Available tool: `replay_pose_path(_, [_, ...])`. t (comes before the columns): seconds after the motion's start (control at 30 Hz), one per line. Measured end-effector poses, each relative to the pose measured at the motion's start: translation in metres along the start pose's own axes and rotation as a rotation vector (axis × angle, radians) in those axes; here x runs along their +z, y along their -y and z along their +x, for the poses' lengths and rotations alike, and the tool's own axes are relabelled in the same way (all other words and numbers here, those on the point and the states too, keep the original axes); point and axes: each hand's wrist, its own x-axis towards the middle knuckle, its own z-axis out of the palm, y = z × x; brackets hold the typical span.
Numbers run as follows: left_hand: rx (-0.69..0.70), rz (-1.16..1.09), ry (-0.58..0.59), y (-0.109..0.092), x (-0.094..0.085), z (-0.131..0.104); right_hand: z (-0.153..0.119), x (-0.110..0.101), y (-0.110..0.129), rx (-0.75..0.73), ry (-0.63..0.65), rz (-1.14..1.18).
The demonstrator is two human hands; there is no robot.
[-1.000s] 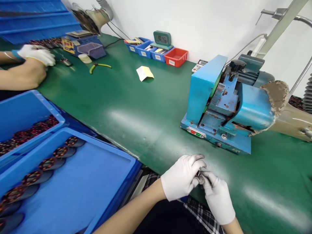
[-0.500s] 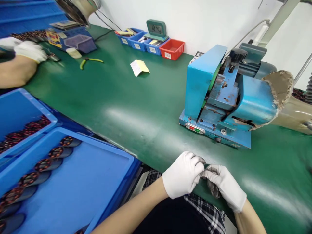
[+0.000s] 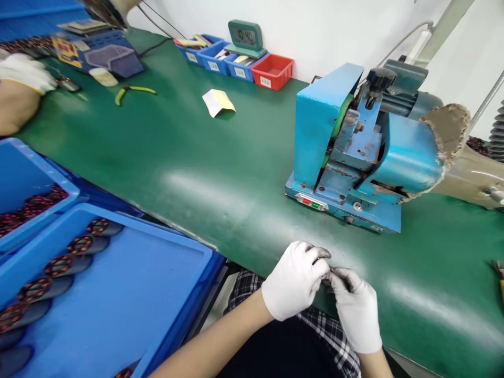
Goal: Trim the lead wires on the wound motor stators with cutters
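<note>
My left hand [image 3: 296,282], in a white glove with dark-stained fingertips, is closed at the front edge of the green table [image 3: 252,157]. Its fingers meet those of my right hand [image 3: 356,304], also gloved, with blackened tips and pinched together. Whatever lies between the fingertips is hidden by the gloves; I cannot make it out. Beyond both hands stands a blue belt-driven machine [image 3: 346,157] with red and green buttons on its base.
A blue tray [image 3: 145,283] at the left holds a row of dark cylinders with copper-wound rotors. Another blue bin [image 3: 19,173] holds small red-black parts. Green-handled pliers [image 3: 136,89], folded paper [image 3: 218,102], a red bin [image 3: 272,72] and a clock [image 3: 244,35] lie farther back. A co-worker's gloved hand [image 3: 25,73] is at far left.
My right hand has turned more upright, its wrist swinging left and down, while its fingertips stay against my left hand. The view has shifted slightly right; a yellow-handled tool now shows at the right edge.
</note>
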Motion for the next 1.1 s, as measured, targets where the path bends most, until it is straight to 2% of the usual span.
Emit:
replay_pose_path(0.13, [0.013,-0.017,-0.015,0.001,0.001,-0.001,0.01,-0.024,-0.016,0.197,-0.339,0.109])
replay_pose_path(0.17, [0.014,-0.02,-0.012,0.001,0.001,-0.001,0.012,-0.03,-0.021,0.228,-0.347,0.125])
replay_pose_path(0.2, [0.014,-0.022,-0.006,0.001,0.0,-0.001,0.013,-0.034,-0.025,0.238,-0.301,0.122])
replay_pose_path(0.27, [0.008,-0.018,0.003,0.0,-0.001,-0.001,0.01,-0.037,-0.031,0.195,-0.145,0.08])
replay_pose_path(0.37, [0.003,-0.008,0.02,-0.001,-0.003,0.001,0.003,-0.027,-0.03,-0.004,-0.028,0.03])
replay_pose_path(0.47, [-0.004,-0.005,0.014,-0.001,-0.002,0.001,0.0,-0.013,-0.02,-0.331,0.02,-0.053])
replay_pose_path(0.57, [0.0,0.007,-0.013,-0.001,-0.001,0.001,0.002,-0.005,-0.01,-0.602,0.065,-0.257])
replay_pose_path(0.67, [0.003,0.031,-0.013,0.0,0.0,0.0,0.006,-0.007,-0.002,-0.798,0.022,-0.509])
replay_pose_path(0.77, [-0.001,0.018,-0.006,-0.001,-0.001,0.0,0.012,-0.011,0.0,-0.913,0.07,-0.642])
replay_pose_path(0.87, [0.004,-0.058,-0.021,0.001,-0.003,0.0,0.016,-0.01,-0.003,-0.866,0.112,-0.609])
replay_pose_path(1.0, [-0.023,-0.235,-0.093,0.015,-0.007,-0.003,0.017,0.0,-0.01,-0.739,0.08,-0.374])
replay_pose_path(1.1, [-0.021,-0.263,-0.035,0.029,-0.009,-0.005,0.016,0.007,-0.011,-0.622,0.097,-0.284])
